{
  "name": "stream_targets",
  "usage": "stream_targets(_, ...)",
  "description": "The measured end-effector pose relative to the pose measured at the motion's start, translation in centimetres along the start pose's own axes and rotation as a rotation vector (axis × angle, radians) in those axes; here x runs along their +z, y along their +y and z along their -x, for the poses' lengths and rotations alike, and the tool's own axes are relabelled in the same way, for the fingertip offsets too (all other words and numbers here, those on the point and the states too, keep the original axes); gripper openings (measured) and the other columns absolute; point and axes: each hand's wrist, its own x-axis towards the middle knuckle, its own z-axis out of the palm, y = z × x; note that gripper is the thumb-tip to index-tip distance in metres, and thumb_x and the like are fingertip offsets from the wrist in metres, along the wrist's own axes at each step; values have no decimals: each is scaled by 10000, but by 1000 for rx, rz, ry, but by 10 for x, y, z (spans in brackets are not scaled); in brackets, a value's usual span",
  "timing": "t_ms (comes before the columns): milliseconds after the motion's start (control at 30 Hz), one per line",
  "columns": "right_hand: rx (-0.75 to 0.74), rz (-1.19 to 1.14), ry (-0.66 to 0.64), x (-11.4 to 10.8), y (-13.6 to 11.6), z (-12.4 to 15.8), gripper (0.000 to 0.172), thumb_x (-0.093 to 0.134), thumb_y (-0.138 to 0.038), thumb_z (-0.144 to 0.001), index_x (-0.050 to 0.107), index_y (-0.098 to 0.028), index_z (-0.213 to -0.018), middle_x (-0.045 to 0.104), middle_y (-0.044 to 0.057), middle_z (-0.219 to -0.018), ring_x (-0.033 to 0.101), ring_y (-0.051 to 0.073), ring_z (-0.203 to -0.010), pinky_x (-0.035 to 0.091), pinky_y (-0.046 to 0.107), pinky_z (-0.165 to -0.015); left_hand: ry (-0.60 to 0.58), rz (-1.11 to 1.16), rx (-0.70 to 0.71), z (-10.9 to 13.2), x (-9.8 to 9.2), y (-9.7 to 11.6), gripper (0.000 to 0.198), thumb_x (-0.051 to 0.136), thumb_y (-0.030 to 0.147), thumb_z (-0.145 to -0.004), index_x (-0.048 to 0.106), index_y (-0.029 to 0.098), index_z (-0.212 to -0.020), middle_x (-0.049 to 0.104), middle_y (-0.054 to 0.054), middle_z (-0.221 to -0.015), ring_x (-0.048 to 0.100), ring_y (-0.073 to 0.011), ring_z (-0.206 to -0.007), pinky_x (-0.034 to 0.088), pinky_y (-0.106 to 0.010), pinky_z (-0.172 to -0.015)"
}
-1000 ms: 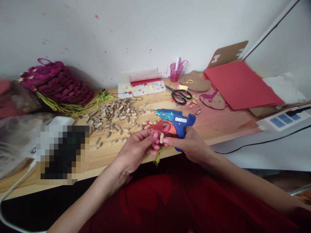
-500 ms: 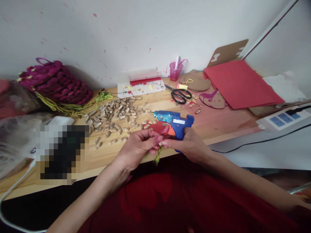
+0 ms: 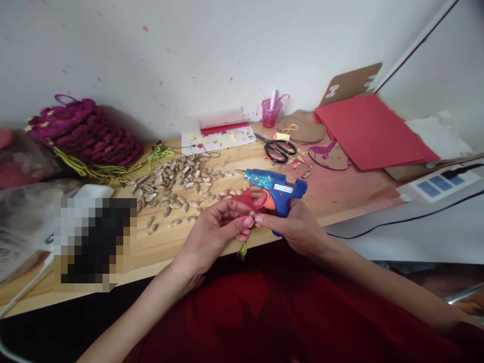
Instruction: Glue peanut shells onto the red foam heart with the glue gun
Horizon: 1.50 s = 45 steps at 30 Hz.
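My left hand is closed in a pinch on a small pale piece that looks like a peanut shell. Below those fingertips hangs a yellow-green thread tassel; where it joins the shell is hidden. My right hand grips a blue hot glue gun by its handle, with the nozzle pointing left over the table. The right thumb reaches across to the shell, meeting the left fingertips. Loose peanut shells lie heaped and scattered on the wooden table beyond my left hand.
Black-handled scissors, a pink-stained cup and red sheets lie toward the back. A purple basket-like craft stands left, near a pixelated dark object. On the right is a power strip with a black cord.
The glue gun has shifted slightly right and its nozzle has tipped up a little. Both hands still meet at the small shell, which is turned slightly, and the tassel is more hidden by the fingers.
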Motion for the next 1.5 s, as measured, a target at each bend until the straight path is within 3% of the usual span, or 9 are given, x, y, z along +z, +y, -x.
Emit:
stream_targets(133, -28, -1, 58, 0, 4, 0, 201, 846, -292, -719, 718, -222, -858, 715, -6, -832, 658, 162, -801, 548, 302, -764, 37, -59, 123, 2, 5, -3, 330, 891, 271, -688, 680, 160, -915, 714, -17, -844, 661, -120, -757, 560, -226, -701)
stream_targets(267, -19, -29, 35, 0, 5, 0, 177, 844, -286, -721, 729, -222, -839, 731, -2, -846, 665, 163, -800, 563, 316, -787, 105, -194, 243, 4, 5, -9, 194, 818, 279, -781, 705, 186, -908, 728, -28, -844, 678, -148, -782, 567, -269, -770)
stream_targets(433, -3, -71, -11, 0, 6, 1, 281, 841, -294, -735, 769, -234, -999, 782, 30, -1003, 713, 206, -941, 559, 368, -911, 243, -522, 416, 11, 3, -11, 76, 760, 263, -828, 765, 231, -897, 753, -34, -857, 673, -181, -757, 530, -281, -736)
stream_targets(600, 4, -82, -19, 1, 8, 1, 284, 835, -291, -738, 771, -225, -1007, 786, 46, -1033, 717, 223, -973, 548, 414, -961, 287, -646, 540, 14, 2, -10, 89, 737, 232, -846, 786, 263, -914, 770, -36, -905, 676, -196, -770, 513, -306, -755)
stream_targets(933, 31, -76, -12, 2, 3, 4, 225, 848, -244, -721, 757, -228, -926, 769, 0, -903, 703, 174, -854, 556, 354, -891, 207, -754, 541, 20, -1, -11, 109, 706, 229, -882, 777, 271, -953, 777, -46, -959, 707, -207, -877, 533, -326, -827)
stream_targets(1033, 50, -75, -44, 2, 3, 6, 167, 832, -237, -736, 752, -223, -881, 753, -12, -837, 690, 161, -808, 547, 341, -881, 161, -857, 621, 23, -4, -13, 148, 678, 197, -900, 771, 262, -995, 777, -59, -986, 716, -210, -906, 549, -322, -841)
stream_targets(1133, 68, -40, -68, 2, 3, 8, 170, 811, -244, -762, 748, -230, -919, 763, -4, -903, 686, 161, -839, 539, 332, -875, 117, -990, 735, 25, -8, -16, 185, 650, 160, -916, 751, 242, -1047, 770, -73, -1036, 721, -205, -952, 564, -312, -876)
stream_targets(1333, 38, 120, -18, 4, -4, 10, 144, 789, -231, -752, 718, -219, -876, 742, -6, -864, 668, 175, -812, 534, 337, -839, 71, -1158, 939, 25, -14, -22, 215, 610, 109, -941, 678, 167, -1137, 740, -90, -1089, 706, -196, -981, 595, -322, -874)
stream_targets(1500, 78, 87, -13, 4, -5, 12, 163, 786, -242, -749, 730, -209, -898, 752, 2, -892, 671, 180, -821, 533, 341, -834, 67, -1295, 981, 26, -15, -22, 254, 625, 112, -938, 657, 140, -1188, 713, -102, -1142, 679, -211, -997, 596, -361, -883)
